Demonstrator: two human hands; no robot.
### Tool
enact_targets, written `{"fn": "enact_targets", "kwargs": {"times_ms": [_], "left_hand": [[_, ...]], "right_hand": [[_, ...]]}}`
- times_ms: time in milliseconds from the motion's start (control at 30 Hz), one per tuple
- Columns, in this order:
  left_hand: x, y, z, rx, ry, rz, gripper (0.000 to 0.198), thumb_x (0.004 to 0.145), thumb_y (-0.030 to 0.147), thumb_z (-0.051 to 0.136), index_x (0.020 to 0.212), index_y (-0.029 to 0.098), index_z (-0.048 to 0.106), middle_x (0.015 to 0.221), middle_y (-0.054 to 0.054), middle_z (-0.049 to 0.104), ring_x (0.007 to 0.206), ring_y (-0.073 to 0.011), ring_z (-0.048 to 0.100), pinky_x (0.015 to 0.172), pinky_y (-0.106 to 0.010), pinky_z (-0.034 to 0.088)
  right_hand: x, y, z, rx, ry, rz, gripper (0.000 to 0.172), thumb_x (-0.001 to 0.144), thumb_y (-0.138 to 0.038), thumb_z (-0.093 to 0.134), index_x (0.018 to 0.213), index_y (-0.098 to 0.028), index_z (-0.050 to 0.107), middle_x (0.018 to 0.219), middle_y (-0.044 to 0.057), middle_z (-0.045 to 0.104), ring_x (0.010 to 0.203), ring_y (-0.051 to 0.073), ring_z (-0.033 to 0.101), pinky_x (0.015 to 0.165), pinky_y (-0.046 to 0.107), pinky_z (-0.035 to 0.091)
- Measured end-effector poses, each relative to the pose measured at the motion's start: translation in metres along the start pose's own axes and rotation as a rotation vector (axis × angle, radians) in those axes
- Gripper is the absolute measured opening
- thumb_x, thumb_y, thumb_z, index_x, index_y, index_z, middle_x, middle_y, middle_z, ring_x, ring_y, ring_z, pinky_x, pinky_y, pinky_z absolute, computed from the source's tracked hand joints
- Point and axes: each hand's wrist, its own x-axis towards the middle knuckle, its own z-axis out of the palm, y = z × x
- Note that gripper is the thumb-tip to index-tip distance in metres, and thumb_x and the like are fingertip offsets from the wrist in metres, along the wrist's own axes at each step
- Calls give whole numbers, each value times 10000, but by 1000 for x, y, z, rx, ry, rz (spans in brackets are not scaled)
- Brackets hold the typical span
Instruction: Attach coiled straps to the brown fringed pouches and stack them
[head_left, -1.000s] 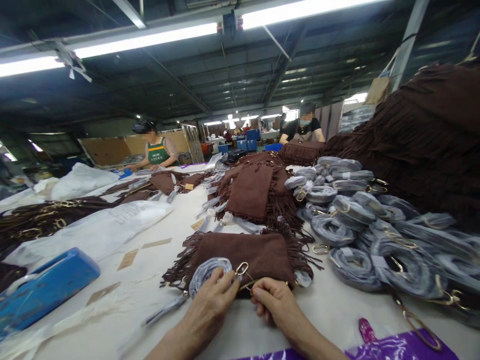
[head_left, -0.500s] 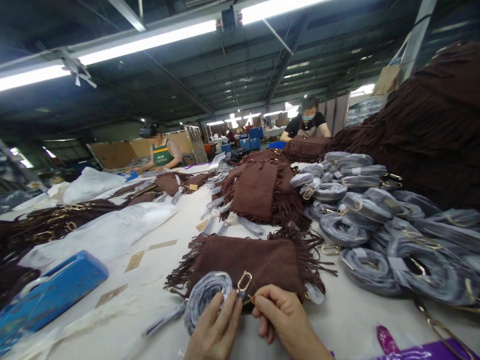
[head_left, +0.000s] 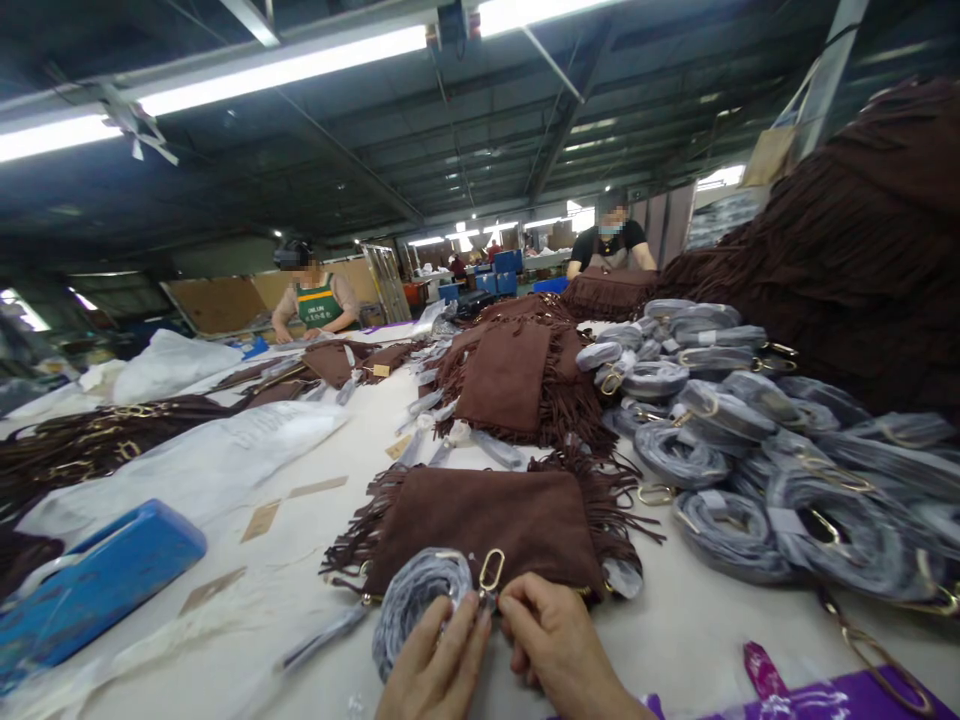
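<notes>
A coiled bag strap, wrapped in clear plastic, is pressed under the fingers of my left hand. Its gold snap hook points upward between my two hands. My right hand is closed in a pinch at the base of that hook; whatever its fingertips hold is hidden. Right behind lies a brown fringed bag, flat on the table, its front zipper edge partly covered by the coil and my hands.
Many plastic-wrapped strap coils are heaped to the right, below a tall pile of brown fringed bags. More bags lie beyond. A blue tape dispenser stands left. Two co-workers work across the table.
My right hand's pinched fingertips have moved left, up against the base of the hook. My left hand stays on the coil. The view has shifted slightly.
</notes>
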Motion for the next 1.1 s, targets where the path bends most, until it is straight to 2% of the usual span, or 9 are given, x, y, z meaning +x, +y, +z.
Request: {"fn": "enact_targets", "kwargs": {"times_ms": [267,500,633,733,833,933,1000,1100], "left_hand": [[-1,-1,3,0,11,31,340,889,132,364,1174,104,547,1185,-121,561,1085,-280,486,860,-335,476],[-1,0,2,5,-11,82,303,896,182,409,1144,113,569,1174,-110,575,1077,-254,507,899,-317,464],[-2,-1,4,-62,9,55,303,899,214,424,1151,127,568,1160,-112,581,1092,-251,496,897,-313,468],[-2,1,3,-104,21,26,296,897,196,426,1144,128,572,1140,-118,588,1102,-254,486,898,-327,468],[-1,4,3,-117,16,-10,278,890,144,416,1102,119,594,1094,-117,606,1075,-253,499,885,-345,477],[-1,6,8,-127,68,-14,270,882,117,410,1068,113,605,1061,-117,609,1060,-255,500,865,-351,488],[-2,6,14,-149,153,-8,283,890,119,375,1039,106,616,1040,-120,606,1053,-260,494,844,-348,496],[1,4,18,-221,231,-19,308,891,129,338,999,113,626,1018,-131,598,1049,-251,486,826,-340,503]], "right_hand": [[0,-2,1,-26,-5,-41,277,756,-408,385,651,-175,493,414,-40,445,319,68,387,324,156,292],[3,7,6,80,-21,-34,290,767,-441,409,691,-175,496,404,-50,444,326,70,389,335,157,315],[2,6,5,116,-36,-95,267,781,-419,429,856,-176,510,453,-61,462,345,77,409,350,166,346],[3,7,3,96,-81,-113,335,793,-411,418,1006,-172,516,473,-63,463,356,82,422,361,173,362],[5,9,2,47,-137,-131,353,806,-422,388,946,-151,567,449,-52,450,371,83,433,383,176,364],[7,9,0,50,-189,-120,377,790,-452,397,924,-146,571,449,-53,445,371,82,435,385,179,367],[7,7,-1,57,-227,-119,374,787,-448,403,938,-144,560,445,-58,447,365,82,435,384,180,373],[6,5,-4,51,-266,-139,311,800,-390,409,942,-148,544,452,-61,465,371,85,461,394,179,393]]}}
